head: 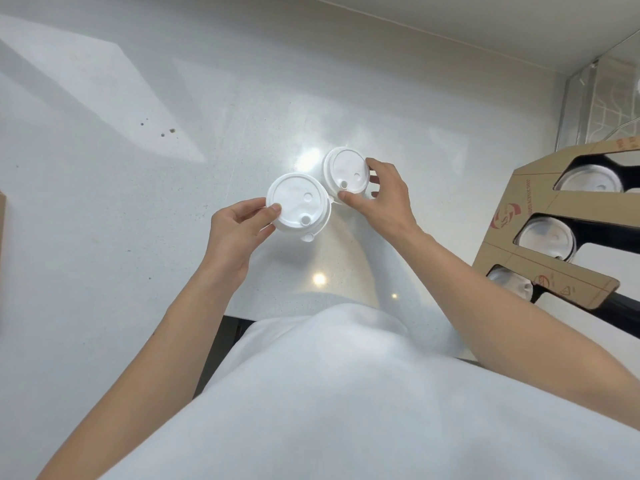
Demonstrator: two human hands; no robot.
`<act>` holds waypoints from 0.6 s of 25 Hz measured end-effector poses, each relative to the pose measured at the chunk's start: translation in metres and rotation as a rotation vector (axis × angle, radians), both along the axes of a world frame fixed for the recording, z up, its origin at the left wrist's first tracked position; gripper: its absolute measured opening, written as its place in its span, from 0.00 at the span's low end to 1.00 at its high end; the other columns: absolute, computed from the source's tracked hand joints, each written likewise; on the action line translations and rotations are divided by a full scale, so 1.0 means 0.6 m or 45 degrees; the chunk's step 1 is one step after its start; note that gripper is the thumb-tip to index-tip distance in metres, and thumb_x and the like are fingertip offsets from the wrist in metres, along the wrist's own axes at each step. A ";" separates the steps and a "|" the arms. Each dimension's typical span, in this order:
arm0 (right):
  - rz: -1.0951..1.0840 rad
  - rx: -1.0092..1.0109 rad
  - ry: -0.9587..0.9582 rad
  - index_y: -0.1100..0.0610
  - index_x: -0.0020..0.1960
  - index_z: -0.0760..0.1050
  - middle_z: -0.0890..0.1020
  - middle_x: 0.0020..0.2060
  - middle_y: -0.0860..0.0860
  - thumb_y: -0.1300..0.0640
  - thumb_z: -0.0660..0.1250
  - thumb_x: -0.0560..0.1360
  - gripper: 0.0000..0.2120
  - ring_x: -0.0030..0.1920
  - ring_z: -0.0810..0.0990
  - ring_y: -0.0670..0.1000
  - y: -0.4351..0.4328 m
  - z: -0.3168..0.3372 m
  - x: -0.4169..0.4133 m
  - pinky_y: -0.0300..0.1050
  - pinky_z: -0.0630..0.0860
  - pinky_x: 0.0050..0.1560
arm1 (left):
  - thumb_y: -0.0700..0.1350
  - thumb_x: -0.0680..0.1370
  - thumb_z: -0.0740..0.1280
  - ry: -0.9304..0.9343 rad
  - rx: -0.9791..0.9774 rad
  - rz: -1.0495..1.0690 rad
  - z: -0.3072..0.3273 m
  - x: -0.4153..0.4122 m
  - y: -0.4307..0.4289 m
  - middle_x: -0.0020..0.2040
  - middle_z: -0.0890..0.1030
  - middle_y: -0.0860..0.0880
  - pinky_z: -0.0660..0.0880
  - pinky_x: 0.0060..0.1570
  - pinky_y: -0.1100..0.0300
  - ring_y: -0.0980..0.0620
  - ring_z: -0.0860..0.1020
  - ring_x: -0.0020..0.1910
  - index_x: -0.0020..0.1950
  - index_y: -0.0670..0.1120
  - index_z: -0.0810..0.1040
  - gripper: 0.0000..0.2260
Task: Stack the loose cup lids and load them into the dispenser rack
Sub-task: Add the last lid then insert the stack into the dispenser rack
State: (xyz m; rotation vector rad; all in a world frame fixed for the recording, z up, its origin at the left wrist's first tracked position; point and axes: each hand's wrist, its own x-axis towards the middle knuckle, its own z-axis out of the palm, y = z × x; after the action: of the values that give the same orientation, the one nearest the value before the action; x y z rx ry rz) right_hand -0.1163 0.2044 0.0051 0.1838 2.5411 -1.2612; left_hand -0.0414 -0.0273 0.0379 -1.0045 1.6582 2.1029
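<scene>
Two short stacks of white cup lids are held side by side over the white counter (138, 220). My left hand (239, 230) grips the nearer stack of lids (298, 206) at its left rim, thumb on top. My right hand (381, 195) pinches the farther stack of lids (346, 171) at its right rim. The two stacks touch or nearly touch edge to edge. At the right stands the cardboard dispenser rack (540, 216), with white lids visible in its slots.
A few dark crumbs (162, 131) lie on the counter at the far left. A brown cardboard edge (2, 230) shows at the left border. A clear plastic holder (602, 98) stands behind the rack. The counter's front edge runs just before my white shirt.
</scene>
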 end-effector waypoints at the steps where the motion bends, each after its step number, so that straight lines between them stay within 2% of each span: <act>1: -0.018 -0.044 0.016 0.55 0.73 0.68 0.71 0.68 0.48 0.48 0.77 0.69 0.37 0.64 0.75 0.48 0.004 0.009 0.010 0.44 0.74 0.61 | 0.39 0.77 0.73 0.003 -0.006 -0.004 0.000 0.001 0.001 0.58 0.85 0.44 0.79 0.63 0.55 0.48 0.83 0.61 0.60 0.41 0.82 0.12; 5: -0.043 -0.112 0.078 0.54 0.72 0.69 0.72 0.68 0.47 0.50 0.78 0.69 0.35 0.60 0.76 0.44 0.026 0.045 0.038 0.35 0.74 0.55 | 0.40 0.77 0.74 0.020 -0.028 -0.016 0.003 0.006 0.003 0.59 0.85 0.42 0.79 0.64 0.56 0.48 0.83 0.61 0.63 0.38 0.81 0.15; 7: -0.027 -0.147 0.098 0.53 0.72 0.70 0.72 0.67 0.46 0.51 0.78 0.69 0.34 0.60 0.77 0.45 0.035 0.060 0.047 0.34 0.75 0.53 | 0.40 0.77 0.74 0.034 -0.034 -0.028 0.006 0.008 0.006 0.60 0.85 0.42 0.79 0.63 0.56 0.48 0.83 0.61 0.63 0.38 0.81 0.16; 12: 0.100 -0.176 0.160 0.53 0.71 0.71 0.73 0.66 0.45 0.53 0.78 0.70 0.33 0.61 0.77 0.45 0.051 0.093 0.065 0.38 0.77 0.57 | 0.40 0.77 0.74 0.074 -0.044 -0.065 0.016 0.011 0.018 0.60 0.84 0.42 0.78 0.64 0.56 0.48 0.83 0.62 0.64 0.37 0.80 0.17; 15: 0.184 -0.176 0.216 0.54 0.68 0.74 0.76 0.62 0.46 0.56 0.75 0.73 0.25 0.59 0.79 0.46 0.054 0.099 0.082 0.45 0.78 0.58 | 0.40 0.77 0.73 0.088 -0.028 -0.091 0.027 0.014 0.030 0.59 0.85 0.42 0.78 0.65 0.56 0.48 0.83 0.61 0.61 0.39 0.81 0.13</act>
State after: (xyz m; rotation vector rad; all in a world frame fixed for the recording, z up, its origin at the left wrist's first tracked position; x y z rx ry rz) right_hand -0.0674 0.2369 0.0645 -0.1400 2.5389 -1.4421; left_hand -0.0331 -0.0093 0.0541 -0.8747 1.7275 2.0997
